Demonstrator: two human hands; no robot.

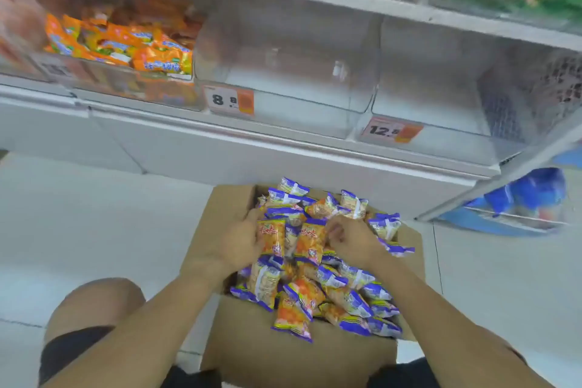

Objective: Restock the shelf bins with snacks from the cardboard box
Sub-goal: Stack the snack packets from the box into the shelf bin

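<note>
Gripping orange-and-purple snack packets (310, 241), seemingly, left hand (241, 241) and right hand (352, 241) dig into the cardboard box (267, 353).

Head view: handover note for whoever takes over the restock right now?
Left hand: in the brown cardboard box, gripping an orange-and-purple snack packet.
Right hand: also in the box, fingers curled on the packets beside it; exact hold unclear.
Box sits on the floor below the shelf, heaped with packets.
Clear plastic bin with the 8.8 tag and the clear bin with the 12.8 tag look empty.
Done: nothing visibly stocked there.
Left: lift packets into the bins.
</note>
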